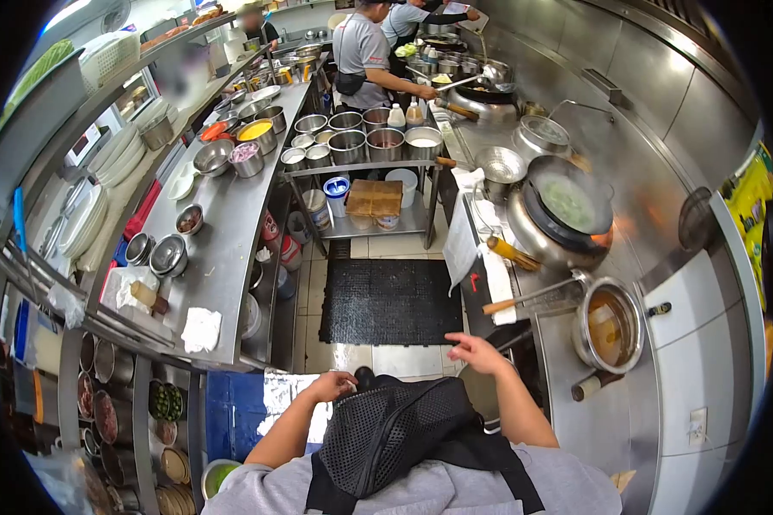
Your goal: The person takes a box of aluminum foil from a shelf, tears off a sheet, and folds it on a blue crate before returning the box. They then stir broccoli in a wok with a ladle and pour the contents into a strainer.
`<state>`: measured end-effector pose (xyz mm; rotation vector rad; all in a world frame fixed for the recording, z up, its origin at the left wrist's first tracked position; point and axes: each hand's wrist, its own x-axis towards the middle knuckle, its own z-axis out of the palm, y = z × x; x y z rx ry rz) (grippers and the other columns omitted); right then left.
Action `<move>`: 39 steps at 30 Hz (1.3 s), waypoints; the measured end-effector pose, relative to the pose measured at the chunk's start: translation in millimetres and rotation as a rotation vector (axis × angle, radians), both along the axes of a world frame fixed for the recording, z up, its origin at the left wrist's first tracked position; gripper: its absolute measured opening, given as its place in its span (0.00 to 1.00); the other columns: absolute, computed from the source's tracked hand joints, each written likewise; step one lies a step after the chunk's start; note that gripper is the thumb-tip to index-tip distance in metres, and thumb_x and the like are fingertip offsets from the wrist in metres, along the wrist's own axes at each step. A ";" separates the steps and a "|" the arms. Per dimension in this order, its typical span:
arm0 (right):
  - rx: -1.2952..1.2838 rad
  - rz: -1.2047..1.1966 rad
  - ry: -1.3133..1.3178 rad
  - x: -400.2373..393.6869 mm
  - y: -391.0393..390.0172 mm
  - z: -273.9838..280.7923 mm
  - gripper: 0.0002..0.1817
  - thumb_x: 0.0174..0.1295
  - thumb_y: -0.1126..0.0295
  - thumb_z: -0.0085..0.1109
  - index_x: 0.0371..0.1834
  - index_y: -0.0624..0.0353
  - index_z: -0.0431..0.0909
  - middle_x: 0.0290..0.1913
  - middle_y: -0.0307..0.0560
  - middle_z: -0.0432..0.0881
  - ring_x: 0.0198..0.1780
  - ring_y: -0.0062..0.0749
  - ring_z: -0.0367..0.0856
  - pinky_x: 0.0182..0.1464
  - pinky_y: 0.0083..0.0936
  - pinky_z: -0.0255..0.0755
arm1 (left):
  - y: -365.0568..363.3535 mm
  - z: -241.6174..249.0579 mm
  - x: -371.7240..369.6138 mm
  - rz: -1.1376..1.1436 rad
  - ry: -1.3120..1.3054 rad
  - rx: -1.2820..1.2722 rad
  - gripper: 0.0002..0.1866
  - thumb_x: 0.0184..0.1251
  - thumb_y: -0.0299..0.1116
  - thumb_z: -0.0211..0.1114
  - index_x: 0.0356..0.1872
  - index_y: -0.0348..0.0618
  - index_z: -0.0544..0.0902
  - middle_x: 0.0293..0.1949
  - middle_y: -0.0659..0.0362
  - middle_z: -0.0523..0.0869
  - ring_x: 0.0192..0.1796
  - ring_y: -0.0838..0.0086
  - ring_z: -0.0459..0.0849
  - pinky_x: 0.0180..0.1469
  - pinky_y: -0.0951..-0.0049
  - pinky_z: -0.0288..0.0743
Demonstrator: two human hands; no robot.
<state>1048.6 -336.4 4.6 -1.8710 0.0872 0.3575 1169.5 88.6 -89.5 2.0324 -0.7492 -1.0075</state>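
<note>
My left hand (332,386) is in front of my body, beside the black mesh bag (395,421) on my chest. Its fingers are curled in, and whether anything sits inside them is hidden. My right hand (479,354) is held out past the bag with the index finger stretched, holding nothing. Nearest to it on the right is a ladle (532,296) with a wooden handle, leaning on a metal pot (610,330) of brown liquid. Farther up, a wok (567,196) with pale green, steaming contents sits on a burner, an orange glow beside it.
A steel counter (232,227) on the left carries bowls, a bottle and a white cloth (201,330). A black mat (391,300) covers the floor ahead. Beyond it stands a shelf unit (361,163) with several pots. Co-workers (365,51) stand at the far woks.
</note>
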 end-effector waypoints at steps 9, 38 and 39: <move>0.325 -0.914 0.199 55.8 -34.9 -60.4 0.11 0.75 0.62 0.53 0.53 0.50 0.65 0.39 0.48 0.83 0.33 0.30 0.85 0.30 0.27 0.76 | -20.8 98.5 150.2 0.016 -0.039 0.025 0.14 0.65 0.30 0.65 0.50 0.39 0.86 0.38 0.55 0.89 0.41 0.71 0.86 0.50 0.70 0.78; 0.694 -1.677 -0.418 162.8 -159.4 -19.6 0.23 0.59 0.79 0.56 0.57 0.51 0.63 0.29 0.48 0.74 0.21 0.34 0.76 0.19 0.31 0.70 | -252.0 -64.6 598.5 0.066 0.287 0.448 0.15 0.63 0.26 0.59 0.47 0.53 0.87 0.33 0.63 0.86 0.28 0.75 0.83 0.28 0.69 0.74; 0.646 -1.677 -0.410 163.1 -161.6 -11.4 0.28 0.60 0.79 0.57 0.63 0.51 0.61 0.30 0.47 0.75 0.20 0.32 0.75 0.18 0.28 0.69 | -275.4 -56.2 608.1 0.136 0.270 0.490 0.15 0.64 0.26 0.58 0.48 0.53 0.87 0.32 0.63 0.86 0.27 0.75 0.83 0.27 0.70 0.74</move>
